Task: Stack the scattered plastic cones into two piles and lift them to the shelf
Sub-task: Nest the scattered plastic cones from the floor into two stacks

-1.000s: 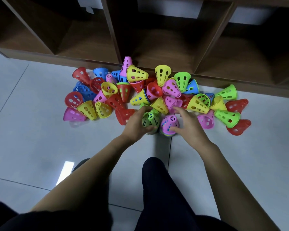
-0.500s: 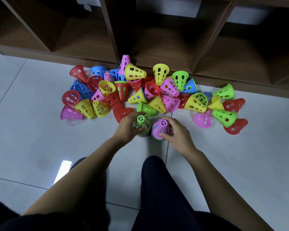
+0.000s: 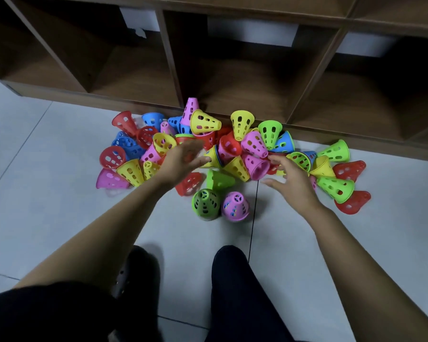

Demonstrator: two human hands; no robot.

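Note:
Two upright cone stacks stand side by side on the floor in front of me: one topped green (image 3: 206, 203), one topped pink (image 3: 235, 206). Behind them lies a heap of scattered perforated cones (image 3: 253, 144) in red, blue, yellow, pink and green. My left hand (image 3: 182, 160) hovers over the heap's left middle, fingers spread and holding nothing. My right hand (image 3: 290, 175) reaches over the heap's right side, fingers spread, empty too. A lone green cone (image 3: 219, 178) and a red cone (image 3: 190, 183) lie just behind the stacks.
A dark wooden shelf unit (image 3: 232, 77) with open cubbies runs along the floor right behind the heap. My legs in dark trousers (image 3: 235, 292) are at the bottom. Pale floor tiles (image 3: 47, 206) surround the cones.
Both hands let go of the two stacks and moved forward over the heap, the left one to the left, the right one to the right. The stacks stand alone.

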